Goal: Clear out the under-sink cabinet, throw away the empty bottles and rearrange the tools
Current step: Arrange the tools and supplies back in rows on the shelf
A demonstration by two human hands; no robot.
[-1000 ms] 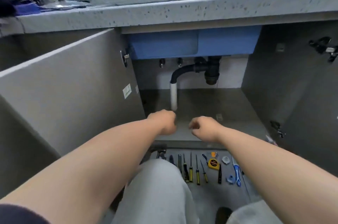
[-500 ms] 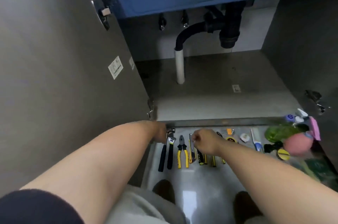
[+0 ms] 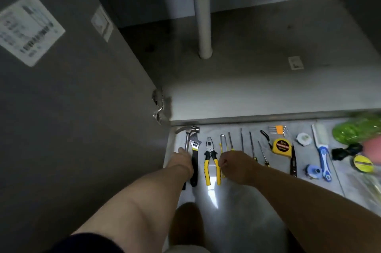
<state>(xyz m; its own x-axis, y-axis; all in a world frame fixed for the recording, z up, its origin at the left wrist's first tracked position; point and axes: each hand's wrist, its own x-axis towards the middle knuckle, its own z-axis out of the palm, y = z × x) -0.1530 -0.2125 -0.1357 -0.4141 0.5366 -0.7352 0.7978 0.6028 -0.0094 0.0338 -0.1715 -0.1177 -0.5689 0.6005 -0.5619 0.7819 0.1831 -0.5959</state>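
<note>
The cabinet (image 3: 247,79) under the sink looks cleared out. Its floor is bare. Only the white pipe (image 3: 203,25) goes down into it, and a small sticker (image 3: 295,63) sits on the right. So I think the first job is done.

The tools (image 3: 241,139) are out on the room floor, just in front of the cabinet. They lie side by side in a row. From the left there is a hammer (image 3: 187,135), a wrench (image 3: 194,147), pliers (image 3: 210,155), a thin yellow knife (image 3: 222,143), some screwdrivers (image 3: 251,145), a tape measure (image 3: 282,145) and a blue scraper (image 3: 322,154). Most of them point the same way, so the lining up looks nearly done.

At the far right lie a green thing (image 3: 356,131) and a pink thing (image 3: 373,149). They are too blurry to tell if they are bottles. So the throwing away may not be done yet.

The left hand (image 3: 182,160) is down on the hammer's handle, at the left end of the row. Its fingers are hidden under the hand, so I cannot tell if they grip. The right hand (image 3: 237,165) has curled fingers. It is over the near end of the yellow knife and the screwdrivers. I cannot tell if it pinches anything.

What is left, I think, is to put the tools back in the cabinet in a neat order. The stuff on the right may need to go too.
</note>
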